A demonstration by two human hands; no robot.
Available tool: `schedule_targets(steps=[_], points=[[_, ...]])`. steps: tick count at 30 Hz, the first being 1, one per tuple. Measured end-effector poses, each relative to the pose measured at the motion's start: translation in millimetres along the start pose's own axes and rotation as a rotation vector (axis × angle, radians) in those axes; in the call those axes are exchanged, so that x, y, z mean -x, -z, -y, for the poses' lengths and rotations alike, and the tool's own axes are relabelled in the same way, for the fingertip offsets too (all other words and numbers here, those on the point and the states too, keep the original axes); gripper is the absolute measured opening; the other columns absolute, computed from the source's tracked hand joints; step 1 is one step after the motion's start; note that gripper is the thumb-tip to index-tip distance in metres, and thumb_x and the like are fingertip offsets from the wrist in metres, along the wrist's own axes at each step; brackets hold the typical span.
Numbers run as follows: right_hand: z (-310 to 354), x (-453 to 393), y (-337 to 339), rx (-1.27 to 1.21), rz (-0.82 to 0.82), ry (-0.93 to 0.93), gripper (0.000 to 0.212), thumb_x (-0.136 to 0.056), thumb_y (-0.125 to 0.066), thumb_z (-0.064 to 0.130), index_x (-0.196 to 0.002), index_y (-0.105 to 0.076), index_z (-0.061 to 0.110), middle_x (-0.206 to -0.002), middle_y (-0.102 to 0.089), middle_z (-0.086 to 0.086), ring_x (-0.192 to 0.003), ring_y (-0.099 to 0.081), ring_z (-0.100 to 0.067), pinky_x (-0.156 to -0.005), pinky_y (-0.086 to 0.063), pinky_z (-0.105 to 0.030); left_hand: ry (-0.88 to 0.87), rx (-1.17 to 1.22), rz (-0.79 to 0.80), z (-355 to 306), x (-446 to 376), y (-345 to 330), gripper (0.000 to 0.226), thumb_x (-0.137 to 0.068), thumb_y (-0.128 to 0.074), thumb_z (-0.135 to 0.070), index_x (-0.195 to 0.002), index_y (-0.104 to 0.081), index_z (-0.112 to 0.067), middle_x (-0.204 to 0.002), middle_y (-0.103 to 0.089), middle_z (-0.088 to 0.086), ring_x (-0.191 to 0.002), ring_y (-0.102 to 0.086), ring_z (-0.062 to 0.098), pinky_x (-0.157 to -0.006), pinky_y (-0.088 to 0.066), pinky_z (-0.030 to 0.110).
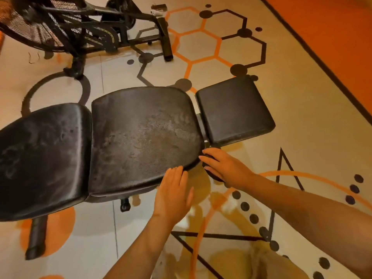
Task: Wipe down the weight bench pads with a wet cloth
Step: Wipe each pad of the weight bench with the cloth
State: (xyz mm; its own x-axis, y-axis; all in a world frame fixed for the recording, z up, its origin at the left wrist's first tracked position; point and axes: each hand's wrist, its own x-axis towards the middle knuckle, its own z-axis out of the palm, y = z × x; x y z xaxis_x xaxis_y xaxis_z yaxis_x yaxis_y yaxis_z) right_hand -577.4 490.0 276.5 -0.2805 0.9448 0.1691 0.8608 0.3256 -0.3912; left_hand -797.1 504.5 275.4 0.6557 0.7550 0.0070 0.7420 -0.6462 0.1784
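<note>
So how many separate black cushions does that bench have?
3. A large pad sits at the left end, the middle pad beside it, and a smaller square pad at the right end. More padding under the bench might be hidden.
</note>
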Motion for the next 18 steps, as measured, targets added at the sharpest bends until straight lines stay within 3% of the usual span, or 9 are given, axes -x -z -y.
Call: schedule_targets(steps=[4, 7, 10, 14, 18], points=[[-42.9, -6.4, -14.9, 0.012, -0.077, 0.157, 0.034, -0.092, -0.061, 0.018, -0.121, -0.065, 0.000, -0.123, -0.062, -0.022, -0.111, -0.062, -0.035, -0.097, -0.047, -0.039, 0.058, -0.018, -0.022, -17.1, -21.0, -26.5, 0.049, -0.088, -0.062, -0.032, -0.127, -0.058, -0.003, -0.133, -0.055, 0.016, -0.123, -0.051, 0.034, -0.108, -0.040, 0.050], [-59.6, -16.2, -29.0, -0.015, -0.153, 0.227, 0.037, -0.093, -0.051, 0.021, -0.122, -0.064, 0.002, -0.127, -0.059, -0.022, -0.118, -0.057, -0.033, -0.099, -0.042, -0.034, 0.126, -0.083, -0.119, -18.4, -34.6, -41.4, 0.053, -0.087, -0.057, -0.032, -0.130, -0.055, -0.002, -0.138, -0.052, 0.018, -0.129, -0.047, 0.034, -0.117, -0.028, 0.046], [-63.8, -32.5, -50.6, -0.118, -0.257, 0.238, 0.038, -0.097, -0.045, 0.022, -0.123, -0.062, -0.001, -0.135, -0.053, -0.022, -0.124, -0.053, -0.032, -0.103, -0.046, -0.037, 0.102, -0.135, -0.186, -6.1, -43.8, -60.0, 0.052, -0.091, -0.055, -0.031, -0.133, -0.051, -0.001, -0.142, -0.047, 0.018, -0.133, -0.043, 0.034, -0.119, -0.020, 0.044], [-60.0, -55.7, -88.8, -0.196, -0.463, 0.308, 0.028, -0.099, -0.052, 0.011, -0.118, -0.064, -0.006, -0.129, -0.059, -0.021, -0.128, -0.049, -0.029, -0.114, -0.034, -0.039, 0.078, -0.209, -0.341, 5.2, -42.7, -83.8, 0.051, -0.093, -0.057, -0.030, -0.134, -0.053, -0.001, -0.142, -0.050, 0.018, -0.133, -0.046, 0.031, -0.118, -0.026, 0.042], [-63.6, -55.8, -116.3, -0.206, -0.638, 0.376, 0.031, -0.098, -0.050, 0.009, -0.122, -0.062, -0.006, -0.130, -0.059, -0.020, -0.130, -0.048, -0.035, -0.112, -0.036, -0.048, 0.000, -0.299, -0.496, 15.3, -47.2, -94.3, 0.048, -0.092, -0.058, -0.029, -0.130, -0.057, 0.001, -0.137, -0.055, 0.018, -0.129, -0.051, 0.029, -0.112, -0.036, 0.040]])
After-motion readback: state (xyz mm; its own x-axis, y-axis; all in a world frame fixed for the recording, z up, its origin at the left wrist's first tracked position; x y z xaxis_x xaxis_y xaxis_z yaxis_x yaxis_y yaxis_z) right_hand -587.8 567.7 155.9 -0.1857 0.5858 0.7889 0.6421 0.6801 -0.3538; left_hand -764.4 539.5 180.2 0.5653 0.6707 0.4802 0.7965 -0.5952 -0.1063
